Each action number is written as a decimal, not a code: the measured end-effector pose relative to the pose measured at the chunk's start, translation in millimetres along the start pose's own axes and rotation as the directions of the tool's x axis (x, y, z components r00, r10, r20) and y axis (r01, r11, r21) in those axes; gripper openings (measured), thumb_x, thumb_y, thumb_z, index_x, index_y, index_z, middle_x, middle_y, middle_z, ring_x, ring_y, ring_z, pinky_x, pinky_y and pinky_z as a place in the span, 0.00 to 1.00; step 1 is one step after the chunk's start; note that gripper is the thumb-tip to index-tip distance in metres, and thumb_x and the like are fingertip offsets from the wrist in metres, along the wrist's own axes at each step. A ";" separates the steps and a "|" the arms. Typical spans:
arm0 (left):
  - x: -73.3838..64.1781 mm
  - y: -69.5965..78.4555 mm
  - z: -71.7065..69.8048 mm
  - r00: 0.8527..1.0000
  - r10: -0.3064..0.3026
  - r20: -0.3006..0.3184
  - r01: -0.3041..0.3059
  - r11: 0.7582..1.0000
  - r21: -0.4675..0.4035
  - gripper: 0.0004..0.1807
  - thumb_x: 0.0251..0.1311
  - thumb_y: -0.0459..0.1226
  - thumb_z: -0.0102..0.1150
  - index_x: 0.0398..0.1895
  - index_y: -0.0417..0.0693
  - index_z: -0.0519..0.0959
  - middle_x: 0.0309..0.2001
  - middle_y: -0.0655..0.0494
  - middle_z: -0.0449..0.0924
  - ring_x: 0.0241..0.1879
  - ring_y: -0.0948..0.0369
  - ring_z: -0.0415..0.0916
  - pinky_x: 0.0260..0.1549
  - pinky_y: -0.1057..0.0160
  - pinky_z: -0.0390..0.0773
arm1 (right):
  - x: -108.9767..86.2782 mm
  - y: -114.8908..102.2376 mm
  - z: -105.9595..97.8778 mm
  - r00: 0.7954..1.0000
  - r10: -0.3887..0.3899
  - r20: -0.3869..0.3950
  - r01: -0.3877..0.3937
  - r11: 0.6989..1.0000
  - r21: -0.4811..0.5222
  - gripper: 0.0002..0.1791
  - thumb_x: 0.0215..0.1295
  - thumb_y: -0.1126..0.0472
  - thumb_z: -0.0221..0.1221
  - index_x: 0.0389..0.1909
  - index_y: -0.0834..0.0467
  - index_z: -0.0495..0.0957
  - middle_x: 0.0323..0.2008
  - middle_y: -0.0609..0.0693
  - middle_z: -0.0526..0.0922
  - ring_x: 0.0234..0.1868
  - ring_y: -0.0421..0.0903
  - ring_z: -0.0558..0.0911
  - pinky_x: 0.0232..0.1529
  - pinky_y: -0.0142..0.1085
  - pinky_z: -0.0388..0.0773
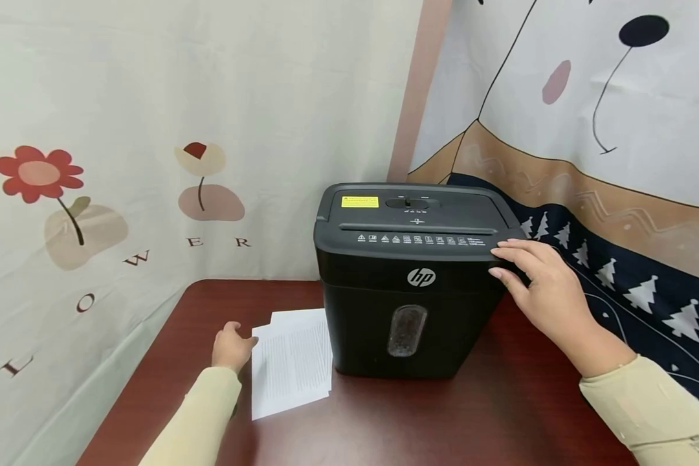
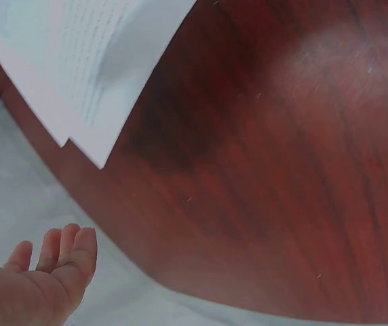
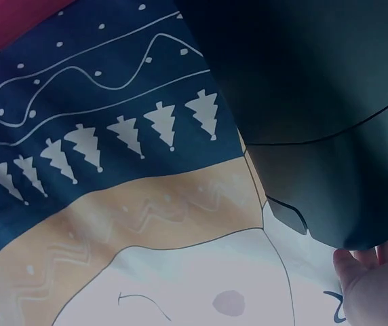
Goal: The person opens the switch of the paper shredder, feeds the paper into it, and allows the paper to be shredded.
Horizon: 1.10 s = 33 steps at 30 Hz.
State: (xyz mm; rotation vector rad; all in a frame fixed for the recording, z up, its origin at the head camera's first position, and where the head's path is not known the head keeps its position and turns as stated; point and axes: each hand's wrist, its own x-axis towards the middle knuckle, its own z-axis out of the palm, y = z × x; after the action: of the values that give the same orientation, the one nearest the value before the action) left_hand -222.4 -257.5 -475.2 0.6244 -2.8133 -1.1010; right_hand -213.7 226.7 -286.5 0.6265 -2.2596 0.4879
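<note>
Printed sheets (image 1: pixel 291 362) lie uncut beside the shredder (image 1: pixel 361 317); left hand (image 1: pixel 232 348) (loose, empty) alongside them, right hand (image 1: pixel 550 291) resting unclenched on the shredder's corner

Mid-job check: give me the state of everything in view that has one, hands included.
HP paper shredder: upright on the table
Feed slot: no paper showing in it
Slide switch: near its recess's middle; setting unreadable
Front window: contents unclear
Printed sheets: lying unevenly overlapped, left of the shredder
Left hand: holding nothing, at the sheets' left edge
Right hand: fingers touching the shredder's top right corner
</note>
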 end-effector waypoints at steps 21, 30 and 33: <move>6.7 -28.7 42.9 0.991 -0.133 -0.029 0.135 0.989 0.062 0.33 0.53 0.37 0.63 0.49 0.15 0.62 0.45 0.18 0.64 0.51 0.27 0.63 0.53 0.36 0.66 | -1.0 1.6 5.8 0.999 -0.033 -0.035 0.033 0.999 0.001 0.22 0.44 0.73 0.72 0.44 0.61 0.83 0.49 0.57 0.81 0.53 0.55 0.76 0.62 0.23 0.60; 15.9 -29.4 49.7 0.991 -0.128 0.027 0.120 0.974 0.194 0.34 0.51 0.41 0.63 0.43 0.12 0.67 0.43 0.17 0.67 0.50 0.28 0.63 0.53 0.38 0.65 | -0.4 4.2 6.1 0.998 -0.042 -0.044 0.042 0.999 0.014 0.22 0.43 0.74 0.72 0.44 0.62 0.83 0.49 0.58 0.81 0.54 0.56 0.76 0.61 0.16 0.53; 19.1 -30.1 52.6 0.990 -0.140 0.028 0.133 0.972 0.195 0.32 0.49 0.40 0.62 0.40 0.13 0.69 0.41 0.17 0.67 0.48 0.28 0.62 0.51 0.39 0.64 | -0.2 4.3 6.2 0.998 -0.037 -0.046 0.038 0.999 0.017 0.22 0.43 0.74 0.72 0.44 0.62 0.83 0.49 0.58 0.81 0.54 0.56 0.76 0.61 0.15 0.52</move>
State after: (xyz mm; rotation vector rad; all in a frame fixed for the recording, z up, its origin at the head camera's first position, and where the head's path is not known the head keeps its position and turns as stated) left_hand -239.8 -251.3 -536.0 0.8319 -2.9758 -0.8740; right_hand -219.5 227.1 -291.5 0.6592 -2.1989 0.4995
